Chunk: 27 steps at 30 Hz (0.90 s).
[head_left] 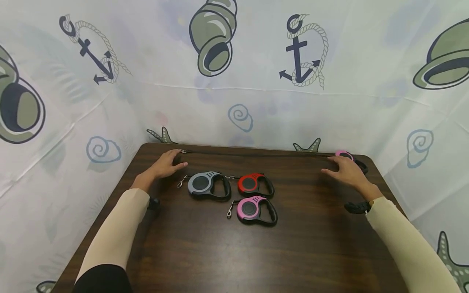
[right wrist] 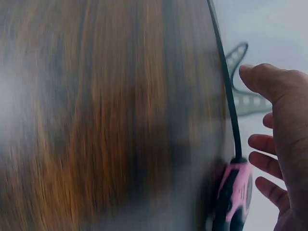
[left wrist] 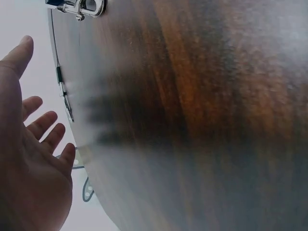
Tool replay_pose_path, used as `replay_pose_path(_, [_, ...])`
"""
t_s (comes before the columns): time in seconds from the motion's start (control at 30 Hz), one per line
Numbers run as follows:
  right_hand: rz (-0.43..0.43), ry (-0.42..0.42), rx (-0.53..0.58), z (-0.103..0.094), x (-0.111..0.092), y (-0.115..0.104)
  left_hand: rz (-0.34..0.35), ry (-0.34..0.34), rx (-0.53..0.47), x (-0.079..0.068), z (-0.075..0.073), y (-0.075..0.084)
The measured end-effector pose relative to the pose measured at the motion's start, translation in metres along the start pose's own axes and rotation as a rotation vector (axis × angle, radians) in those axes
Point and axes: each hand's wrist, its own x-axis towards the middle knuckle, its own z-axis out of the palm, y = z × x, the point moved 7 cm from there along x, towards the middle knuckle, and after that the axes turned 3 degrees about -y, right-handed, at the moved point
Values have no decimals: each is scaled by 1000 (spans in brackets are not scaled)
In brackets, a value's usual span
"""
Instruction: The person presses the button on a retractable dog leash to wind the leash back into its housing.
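Observation:
Along the table's back edge stretches a black leash strap (head_left: pixel 256 154), its metal clip (head_left: pixel 184 151) near my left hand (head_left: pixel 165 165). The strap runs to a pink retractable leash (head_left: pixel 344 154) at the back right corner, partly hidden behind my right hand (head_left: pixel 346 171). Both hands hover with spread, relaxed fingers. In the left wrist view the left palm stands apart from the clip (left wrist: pixel 67 103). The right wrist view shows the right fingers beside the pink leash, with no grip on it visible.
Mid-table lie a grey retractable leash (head_left: pixel 200 183), a red one (head_left: pixel 249 184) and another pink one (head_left: pixel 249 208). The grey leash's clip (head_left: pixel 181 182) points left. A patterned curtain (head_left: pixel 256 114) hangs behind the dark wooden table (head_left: pixel 234 252).

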Motion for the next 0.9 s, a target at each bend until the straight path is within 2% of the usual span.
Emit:
replay_pose_path(0.2, [65, 15, -11, -4, -11, 27, -32, -27, 20, 5, 0, 2])
replay_pose_path(0.4, [120, 39, -11, -5, -20, 41, -52, -56, 40, 7, 3, 4])
replay_pose_path(0.7, [131, 60, -5, -7, -25, 49, -45, -48, 48, 7, 5, 5])
replay_pose_path(0.9, [149, 41, 2, -6, -25, 51, -60, -57, 52, 7, 8, 3])
